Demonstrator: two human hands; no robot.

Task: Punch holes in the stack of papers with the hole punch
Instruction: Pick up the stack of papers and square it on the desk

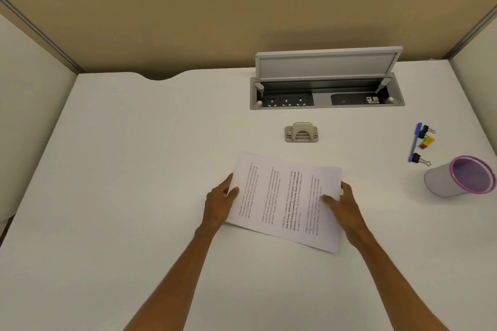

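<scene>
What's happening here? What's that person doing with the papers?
A person is holding a stack of papers on the white desk. The left hand grips its left edge and the right hand grips its right edge. The hole punch sits farther back, apart from the papers, and nobody is touching it, so the punching hasn't started. Off to the right are a blue pen, some binder clips and a purple-rimmed cup.

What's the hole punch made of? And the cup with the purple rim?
The hole punch looks like metal: silvery-grey with a dull shine. The cup seems to be fine mesh, probably metal, with pale lilac walls and a brighter purple rim. It is too blurry to be sure.
</scene>
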